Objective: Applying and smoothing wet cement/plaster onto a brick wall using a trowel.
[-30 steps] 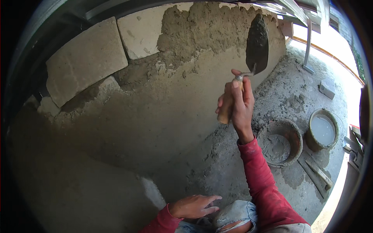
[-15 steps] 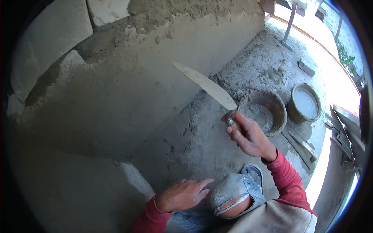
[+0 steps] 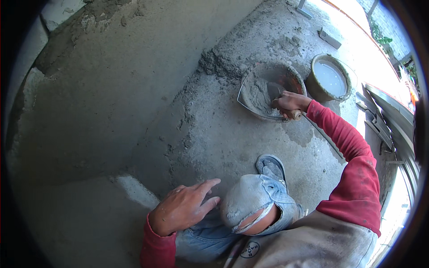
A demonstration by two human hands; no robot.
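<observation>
My right hand (image 3: 292, 102) is closed around the wooden handle of a trowel (image 3: 274, 91), whose blade is down inside a bucket (image 3: 300, 76). Wet grey mortar (image 3: 256, 95) fills much of the bucket's left side and hides part of the blade. The handle's butt end pokes out below my fist, over the near rim. My left hand (image 3: 183, 206) holds nothing, its fingers apart above my thigh, beside my bent knee in torn jeans (image 3: 243, 196).
Right of the mortar bucket stands a bucket of cloudy water (image 3: 330, 78). Beyond it lies a grey block (image 3: 330, 37). A long thin strip (image 3: 328, 140) lies on the floor. The plastered wall (image 3: 111, 89) rises at left, with mortar crumbs along its foot. Metal pieces (image 3: 380, 123) lie far right.
My right hand has lowered the trowel from in front of the wall into the mortar bucket. The view has shifted, and my left hand stays near my knee with its fingers apart.
</observation>
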